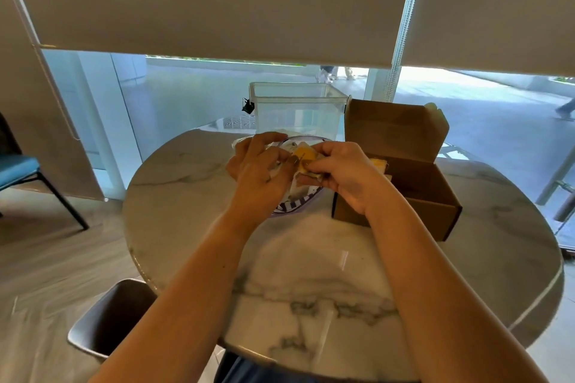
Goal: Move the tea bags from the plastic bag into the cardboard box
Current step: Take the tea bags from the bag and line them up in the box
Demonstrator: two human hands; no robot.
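- Over a marble table, our left hand grips the clear plastic bag while our right hand pinches a bunch of tea bags, yellow tags showing, at the bag's mouth.
- We judge this the pull-out step: the bunch is not yet clear of the bag.
- Next move calls for a short carry rightward into the box, open just beside the right hand, with some bags seemingly inside.
- The raised lid flap stands behind the opening; a clear tub sits beyond the bag. The near side of the box is free for approach.
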